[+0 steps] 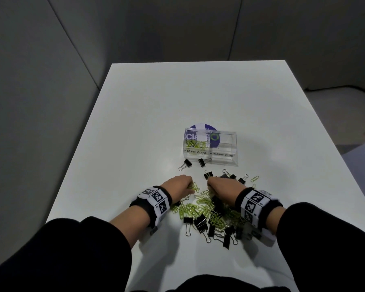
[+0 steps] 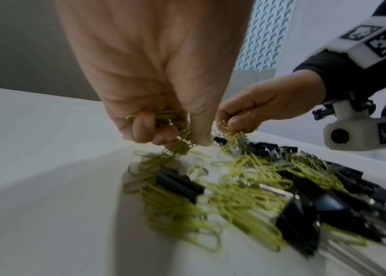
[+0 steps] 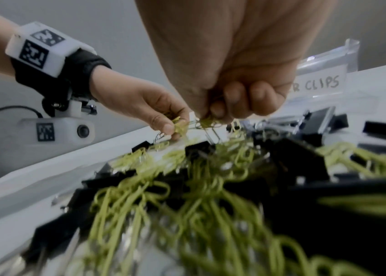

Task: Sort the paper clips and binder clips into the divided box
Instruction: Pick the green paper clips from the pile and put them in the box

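surface: white rectangular table (image 1: pixel 156 114) against grey padded walls, filling the middle of the head view.
pile: mixed heap of yellow-green wire paper clips (image 1: pixel 198 207) and black metal binder clips with silver handles (image 1: pixel 200 222) on the table in the lower centre of the head view, between and under the two wrists.
left hand: left hand (image 1: pixel 178 184) sits at the left edge of the heap, fingers curled tight around a small bunch of yellow-green paper clips (image 2: pixel 163 117); more clips dangle from the bunch toward the table.
right hand: right hand (image 1: pixel 223 187) just right of the left one, near it but apart, fingers curled and pinching another small cluster of the same paper clips (image 3: pixel 208 121) over the heap.
box: clear plastic divided box (image 1: pixel 230 161) above the hands, centre right of the head view, two compartments with handwritten labels; the left one, marked paper clips, already holds some yellow-green clips (image 1: pixel 195 144); what lies in the right one, marked binder clips, cannot be told.
strays: two black binder clips (image 1: pixel 187 163) lie on the table just in front of the box; a few more clips are scattered at the right of the heap.
wrists: black bands carrying white blocks with black square markers (image 1: pixel 156 199) on both wrists, black sleeves behind them.
behind box: purple round printed disc (image 1: pixel 200 126) showing through and above the box.
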Action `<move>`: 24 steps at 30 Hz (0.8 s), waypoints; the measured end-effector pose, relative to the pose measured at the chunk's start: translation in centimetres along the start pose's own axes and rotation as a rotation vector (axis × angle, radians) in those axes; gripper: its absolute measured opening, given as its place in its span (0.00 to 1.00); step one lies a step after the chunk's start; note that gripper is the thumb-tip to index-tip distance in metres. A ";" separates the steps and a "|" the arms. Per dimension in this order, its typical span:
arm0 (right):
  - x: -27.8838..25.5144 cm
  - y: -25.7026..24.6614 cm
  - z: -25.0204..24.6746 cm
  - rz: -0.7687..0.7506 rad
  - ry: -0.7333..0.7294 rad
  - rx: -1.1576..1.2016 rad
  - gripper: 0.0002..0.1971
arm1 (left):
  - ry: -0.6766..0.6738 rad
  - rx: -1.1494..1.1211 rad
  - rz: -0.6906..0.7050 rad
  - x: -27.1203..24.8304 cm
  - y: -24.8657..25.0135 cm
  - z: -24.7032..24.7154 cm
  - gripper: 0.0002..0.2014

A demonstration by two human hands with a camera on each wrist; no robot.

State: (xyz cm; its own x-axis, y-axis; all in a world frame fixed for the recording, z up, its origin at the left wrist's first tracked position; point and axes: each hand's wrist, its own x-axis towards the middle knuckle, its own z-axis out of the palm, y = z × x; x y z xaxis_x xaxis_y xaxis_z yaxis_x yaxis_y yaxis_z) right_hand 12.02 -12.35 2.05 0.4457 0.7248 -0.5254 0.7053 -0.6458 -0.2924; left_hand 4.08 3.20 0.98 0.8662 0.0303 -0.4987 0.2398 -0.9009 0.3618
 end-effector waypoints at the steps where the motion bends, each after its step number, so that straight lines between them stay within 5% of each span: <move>1: -0.1 0.1 -0.4 -0.006 0.010 0.012 0.06 | 0.006 -0.025 0.007 -0.2 -0.1 -0.4 0.14; 13: 2.7 0.1 -8.7 -0.065 0.395 0.257 0.07 | 0.252 -0.181 0.043 -0.3 -1.6 -8.6 0.11; 17: 6.9 0.0 -10.0 0.037 0.351 0.123 0.02 | 0.340 -0.162 0.014 1.2 -2.2 -11.4 0.12; 24: 8.8 -0.4 -10.6 0.041 0.294 0.195 0.16 | 0.331 -0.084 -0.069 5.0 -2.1 -12.5 0.13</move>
State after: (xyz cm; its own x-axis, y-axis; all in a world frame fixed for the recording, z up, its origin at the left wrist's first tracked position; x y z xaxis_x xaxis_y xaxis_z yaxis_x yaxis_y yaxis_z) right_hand 21.48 -3.21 5.99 0.6308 0.7173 -0.2961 0.5775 -0.6888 -0.4382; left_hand 13.36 10.71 7.60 0.9387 0.2411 -0.2463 0.3259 -0.8533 0.4071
